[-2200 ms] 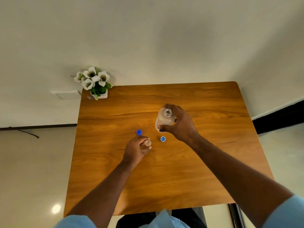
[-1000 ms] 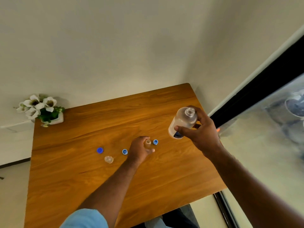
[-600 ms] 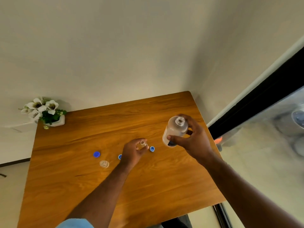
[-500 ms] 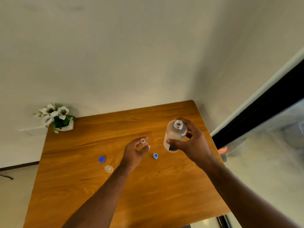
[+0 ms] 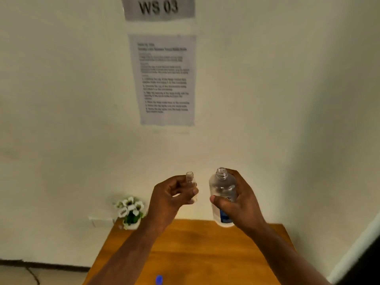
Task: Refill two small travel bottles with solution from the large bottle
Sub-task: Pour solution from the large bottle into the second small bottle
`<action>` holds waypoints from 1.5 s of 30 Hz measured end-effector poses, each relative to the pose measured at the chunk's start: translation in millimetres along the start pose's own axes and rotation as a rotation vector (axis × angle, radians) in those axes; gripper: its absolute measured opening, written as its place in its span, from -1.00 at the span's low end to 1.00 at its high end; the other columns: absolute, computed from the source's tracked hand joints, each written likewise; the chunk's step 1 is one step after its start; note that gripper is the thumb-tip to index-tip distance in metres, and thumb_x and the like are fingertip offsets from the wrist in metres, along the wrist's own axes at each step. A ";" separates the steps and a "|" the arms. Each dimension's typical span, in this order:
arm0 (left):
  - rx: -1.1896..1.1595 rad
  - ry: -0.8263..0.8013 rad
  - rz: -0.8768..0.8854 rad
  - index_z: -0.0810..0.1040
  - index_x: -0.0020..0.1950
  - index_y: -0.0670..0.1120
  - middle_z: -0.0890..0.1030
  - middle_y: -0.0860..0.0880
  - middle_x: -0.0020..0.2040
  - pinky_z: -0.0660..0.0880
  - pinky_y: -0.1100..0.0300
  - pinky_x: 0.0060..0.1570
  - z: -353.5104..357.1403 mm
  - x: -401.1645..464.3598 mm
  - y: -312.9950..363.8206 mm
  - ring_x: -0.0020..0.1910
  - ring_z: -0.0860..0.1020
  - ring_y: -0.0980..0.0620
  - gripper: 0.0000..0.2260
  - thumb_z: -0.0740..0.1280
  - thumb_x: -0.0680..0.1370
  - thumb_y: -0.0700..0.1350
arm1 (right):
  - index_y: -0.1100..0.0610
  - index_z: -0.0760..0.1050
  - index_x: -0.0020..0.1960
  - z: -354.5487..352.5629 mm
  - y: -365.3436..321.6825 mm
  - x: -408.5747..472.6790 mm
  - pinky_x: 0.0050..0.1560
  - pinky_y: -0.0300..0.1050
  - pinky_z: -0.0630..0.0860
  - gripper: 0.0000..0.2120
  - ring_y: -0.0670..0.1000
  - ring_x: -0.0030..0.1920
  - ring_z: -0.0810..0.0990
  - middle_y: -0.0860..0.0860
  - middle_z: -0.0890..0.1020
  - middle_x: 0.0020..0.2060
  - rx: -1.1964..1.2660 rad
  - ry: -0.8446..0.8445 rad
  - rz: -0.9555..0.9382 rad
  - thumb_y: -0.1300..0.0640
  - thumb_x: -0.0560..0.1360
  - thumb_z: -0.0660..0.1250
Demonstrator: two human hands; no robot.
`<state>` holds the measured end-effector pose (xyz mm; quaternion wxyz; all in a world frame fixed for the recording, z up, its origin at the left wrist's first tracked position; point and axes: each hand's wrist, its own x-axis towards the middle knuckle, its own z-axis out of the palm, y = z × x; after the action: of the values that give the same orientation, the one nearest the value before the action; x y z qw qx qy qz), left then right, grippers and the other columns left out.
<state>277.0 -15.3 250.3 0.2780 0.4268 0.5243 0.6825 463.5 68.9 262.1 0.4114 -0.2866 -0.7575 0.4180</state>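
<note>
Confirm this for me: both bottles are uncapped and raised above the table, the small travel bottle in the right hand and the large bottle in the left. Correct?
Not quite: the hands are swapped. The head view shows the small travel bottle in the left hand and the large bottle in the right hand. Both are uncapped and raised above the table, as you said.
</note>
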 end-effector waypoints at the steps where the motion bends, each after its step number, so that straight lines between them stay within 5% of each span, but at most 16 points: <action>1: -0.005 0.006 0.036 0.72 0.02 -0.03 0.75 -0.17 -0.08 0.69 -0.05 -0.18 -2.6 1.1 17.0 -0.07 0.72 -0.17 -0.71 0.54 0.41 -0.35 | -0.12 0.43 0.27 0.1 -13.7 9.6 -0.09 -0.36 0.54 -0.36 -0.18 0.03 0.62 -0.20 0.62 0.07 -0.030 0.004 -0.036 -0.12 0.22 0.50; 10: -0.026 0.003 0.223 0.76 0.00 -0.06 0.72 -0.21 -0.15 0.67 -0.03 -0.23 -18.1 -8.7 118.0 -0.18 0.68 -0.16 -0.71 0.59 0.29 -0.12 | -0.21 0.42 0.19 -12.3 -124.3 52.7 -0.13 -0.42 0.46 -0.35 -0.23 -0.11 0.60 -0.32 0.61 -0.07 -0.467 0.099 -0.379 -0.28 0.18 0.58; 14: 0.000 0.021 0.280 0.76 0.01 -0.05 0.74 -0.17 -0.15 0.67 -0.02 -0.24 -18.7 -12.3 135.1 -0.15 0.69 -0.24 -0.71 0.58 0.31 -0.10 | -0.23 0.39 0.26 -20.8 -151.9 52.8 -0.06 -0.26 0.53 -0.31 -0.21 -0.11 0.56 -0.34 0.57 -0.06 -0.660 0.090 -0.487 -0.29 0.20 0.53; 19: 0.030 0.016 0.304 0.75 0.02 -0.05 0.75 -0.12 -0.16 0.70 -0.09 -0.22 -16.1 -16.4 141.8 -0.18 0.71 -0.19 -0.72 0.57 0.33 -0.10 | -0.24 0.37 0.27 -30.4 -169.1 46.8 -0.07 -0.09 0.58 -0.33 -0.16 -0.11 0.56 -0.29 0.60 -0.01 -0.754 0.072 -0.513 -0.26 0.22 0.50; 34: 0.105 0.021 0.330 0.74 0.06 -0.02 0.76 -0.02 -0.16 0.70 -0.01 -0.21 -14.3 -21.6 141.6 -0.16 0.73 -0.07 -0.68 0.55 0.33 -0.01 | -0.26 0.35 0.27 -38.5 -180.2 44.4 -0.06 -0.05 0.56 -0.35 -0.12 -0.06 0.57 -0.28 0.59 0.02 -0.898 0.019 -0.512 -0.23 0.24 0.49; 45: 0.030 0.034 0.303 0.73 0.07 -0.17 0.74 -0.12 -0.19 0.69 -0.02 -0.25 -19.3 -21.9 142.4 -0.20 0.71 -0.16 -0.71 0.57 0.36 -0.16 | -0.26 0.34 0.26 -33.9 -186.3 49.9 -0.10 -0.05 0.56 -0.36 -0.07 -0.05 0.57 -0.24 0.59 -0.02 -0.969 -0.009 -0.564 -0.20 0.23 0.47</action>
<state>280.4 -84.7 378.0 0.1566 0.4936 0.4684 0.7158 451.1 30.7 453.7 0.3254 -0.2274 -0.9120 -0.1029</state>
